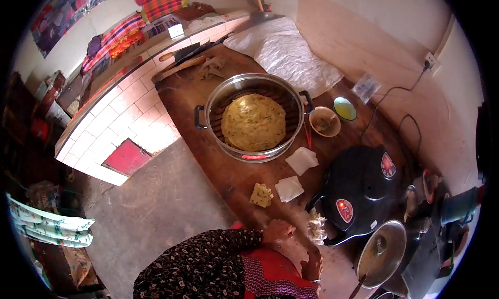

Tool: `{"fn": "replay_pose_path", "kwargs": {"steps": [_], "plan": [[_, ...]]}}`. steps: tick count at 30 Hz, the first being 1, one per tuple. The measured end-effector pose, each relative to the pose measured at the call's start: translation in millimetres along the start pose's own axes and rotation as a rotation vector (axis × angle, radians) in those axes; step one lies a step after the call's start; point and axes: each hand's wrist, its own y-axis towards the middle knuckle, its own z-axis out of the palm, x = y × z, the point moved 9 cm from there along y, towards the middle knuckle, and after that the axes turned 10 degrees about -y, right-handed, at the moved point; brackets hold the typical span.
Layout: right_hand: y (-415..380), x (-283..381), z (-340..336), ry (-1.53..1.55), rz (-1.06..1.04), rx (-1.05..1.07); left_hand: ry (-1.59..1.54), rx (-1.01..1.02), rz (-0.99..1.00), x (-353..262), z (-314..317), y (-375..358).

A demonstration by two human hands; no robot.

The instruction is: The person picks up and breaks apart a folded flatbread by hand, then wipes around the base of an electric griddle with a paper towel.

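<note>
My left hand (279, 231) is at the table's near edge, beyond a black patterned sleeve, its fingers curled closed with nothing visible in them. To its right, my right hand (312, 267) is in shadow, its fingers slightly apart and holding nothing that I can see. A black electric griddle (356, 190) with its lid down stands beyond the right hand. Between hands and griddle lies a crumpled pale cloth (316, 227). Farther forward, a piece of flatbread (261, 195) lies beside two white squares. A steel steamer pot (210, 122) holds a round yellow-green flatbread (253, 122).
A brown bowl (325, 122) and a green bowl (344, 108) stand right of the pot. Plastic sheeting (286, 52) covers the back of the table. At the lower right is a metal basin (397, 231) with a utensil. A black cord (384, 99) runs to the wall socket.
</note>
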Motion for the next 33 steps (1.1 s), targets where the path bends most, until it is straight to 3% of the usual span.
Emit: {"fn": "replay_pose_path", "kwargs": {"steps": [2,7,13,23,25,33], "plan": [[-0.4,0.0,2.0,0.003,0.004,-0.008,-0.027,-0.086,0.062,3.9,3.5,-5.9],[1.6,13.3,-7.9,0.071,-0.169,-0.054,-0.028,0.051,-0.034,12.7,22.7,-4.7],[2.9,6.4,-1.5,-0.003,0.003,0.035,-0.096,0.179,-0.090,10.8,13.5,-1.1],[2.9,4.2,-2.5,0.001,0.042,0.037,-0.112,0.098,-0.044,10.9,15.5,-1.8],[2.4,11.1,-6.1,0.030,-0.046,-0.004,-0.118,0.066,-0.034,12.2,17.6,2.5],[1.5,6.8,-2.3,0.044,-0.017,-0.008,-0.024,0.194,-0.089,-0.4,4.0,1.3]]}}
